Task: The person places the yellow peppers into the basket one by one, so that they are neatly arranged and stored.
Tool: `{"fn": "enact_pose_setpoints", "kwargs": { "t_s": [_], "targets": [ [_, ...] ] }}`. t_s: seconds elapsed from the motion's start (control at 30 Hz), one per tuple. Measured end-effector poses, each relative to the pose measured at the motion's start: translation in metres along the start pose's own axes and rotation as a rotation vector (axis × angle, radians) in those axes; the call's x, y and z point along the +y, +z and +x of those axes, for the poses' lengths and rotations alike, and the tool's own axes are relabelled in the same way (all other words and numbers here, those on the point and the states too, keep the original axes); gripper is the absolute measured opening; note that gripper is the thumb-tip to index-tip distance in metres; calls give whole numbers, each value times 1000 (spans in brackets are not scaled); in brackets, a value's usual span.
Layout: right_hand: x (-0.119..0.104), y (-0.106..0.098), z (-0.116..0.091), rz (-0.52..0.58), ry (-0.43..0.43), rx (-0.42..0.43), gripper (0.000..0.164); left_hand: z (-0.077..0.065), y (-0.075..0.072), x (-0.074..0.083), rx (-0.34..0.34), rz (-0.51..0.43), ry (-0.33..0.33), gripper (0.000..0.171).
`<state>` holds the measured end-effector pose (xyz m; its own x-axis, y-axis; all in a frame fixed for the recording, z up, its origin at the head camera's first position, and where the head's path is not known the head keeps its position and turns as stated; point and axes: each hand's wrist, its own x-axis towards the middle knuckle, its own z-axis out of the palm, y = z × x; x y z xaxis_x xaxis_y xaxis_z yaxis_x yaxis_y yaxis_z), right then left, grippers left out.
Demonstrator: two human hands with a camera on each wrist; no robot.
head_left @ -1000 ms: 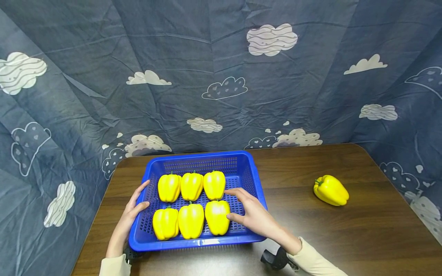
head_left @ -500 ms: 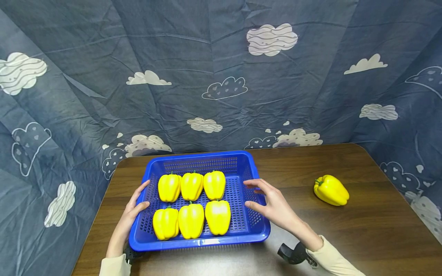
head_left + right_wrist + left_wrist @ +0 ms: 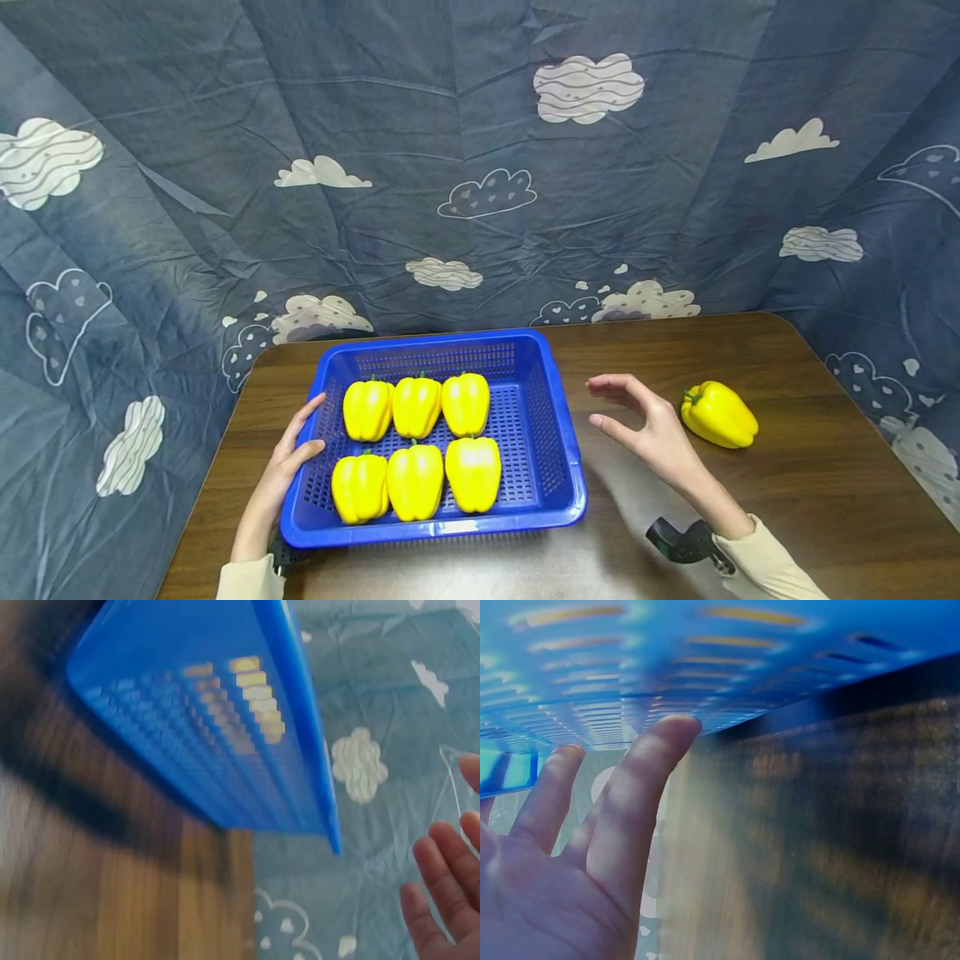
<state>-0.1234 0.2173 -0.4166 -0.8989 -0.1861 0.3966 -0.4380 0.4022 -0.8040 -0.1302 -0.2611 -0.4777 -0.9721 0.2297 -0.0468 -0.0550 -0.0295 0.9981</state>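
Note:
A blue plastic basket (image 3: 450, 527) stands on the table's left half. Inside it several yellow bell peppers (image 3: 416, 482) lie in two rows. My left hand (image 3: 281, 467) holds the basket's left side, with the thumb at the rim; the left wrist view shows its fingers (image 3: 630, 802) against the perforated outer wall. Right of the basket, apart from it, my right hand (image 3: 656, 433) is over the table with nothing in it, thumb and fingers spread. Another yellow bell pepper (image 3: 720, 414) lies on the table beyond that hand. Only some fingers (image 3: 446, 889) show in the right wrist view.
The brown wooden table (image 3: 787, 508) reaches back to a blue cloth backdrop (image 3: 480, 125) with white clouds. A black wrist-worn device (image 3: 686, 540) hangs beneath the right wrist.
My right hand has withdrawn from the peppers inside the basket and moved right, past the rim, towards the lone pepper. My left hand, the basket and the peppers stay put.

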Motion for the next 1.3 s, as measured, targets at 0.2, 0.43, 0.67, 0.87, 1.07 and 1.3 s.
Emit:
{"fn": "enact_pose_setpoints", "kwargs": {
  "t_s": [0.2, 0.43, 0.67, 0.87, 1.07, 1.3],
  "targets": [
    [14, -18, -6, 5, 38, 26, 43, 0, 0, 0, 5, 4, 0, 58],
    [29, -36, -15, 20, 64, 64, 44, 0, 0, -1, 5, -1, 5, 58],
    [43, -56, -22, -12, 36, 118, 45, 0, 0, -2, 4, 1, 15, 58],
    [51, -72, -26, -47, 63, 178, 43, 0, 0, -1, 9, 3, 5, 58],
    [59, -86, -31, -87, 95, 200, 40, 1, -1, -1, 12, 11, 0, 58],
    [70, -98, -36, -148, 159, 212, 42, 2, -1, -2, 15, 16, 12, 58]
  ]
}}
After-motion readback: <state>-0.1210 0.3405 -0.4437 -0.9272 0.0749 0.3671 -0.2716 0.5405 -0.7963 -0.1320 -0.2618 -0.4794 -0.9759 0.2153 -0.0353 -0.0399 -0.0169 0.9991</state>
